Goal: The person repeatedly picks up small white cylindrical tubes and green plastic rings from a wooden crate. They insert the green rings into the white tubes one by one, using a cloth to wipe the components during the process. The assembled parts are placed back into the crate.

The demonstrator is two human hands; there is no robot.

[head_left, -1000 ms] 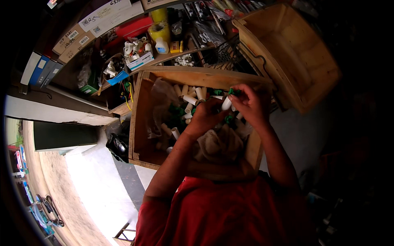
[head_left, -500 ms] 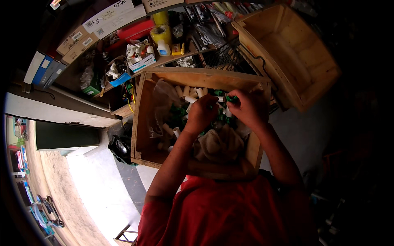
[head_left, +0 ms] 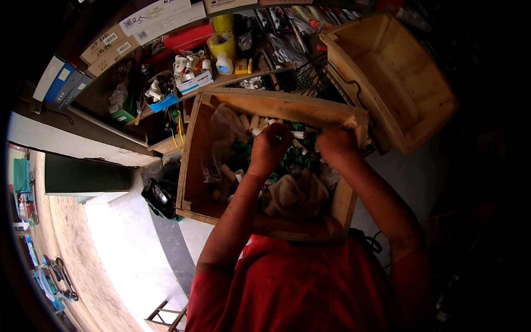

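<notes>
The left hand [head_left: 269, 148] is bent over the middle of a wooden box [head_left: 183, 177], fingers curled inward. A white tube [head_left: 299, 135] juts out at three o'clock from its fingertips; I cannot tell whether they grip it or it lies behind them. The right hand [head_left: 336, 145], at three o'clock from the left, reaches down inside the box; its fingertips are hidden, so neither its opening nor any hold can be told. Green fittings [head_left: 296, 160] lie between and below the hands, and pale tubes [head_left: 254, 122] at eleven o'clock from the left one. A crumpled beige cloth [head_left: 293, 196] at five o'clock covers part of the contents; a clear plastic bag [head_left: 220, 133] bulges at ten. Outside, a second wooden box [head_left: 401, 83] crowds the two-o'clock side, a dark bent hook [head_left: 354, 87] by its edge. Toward eleven, a shelf bears a carton of white fittings [head_left: 197, 83], a white bottle [head_left: 224, 63] and a yellow roll [head_left: 222, 43]. A black bag [head_left: 159, 195] lies at eight.
</notes>
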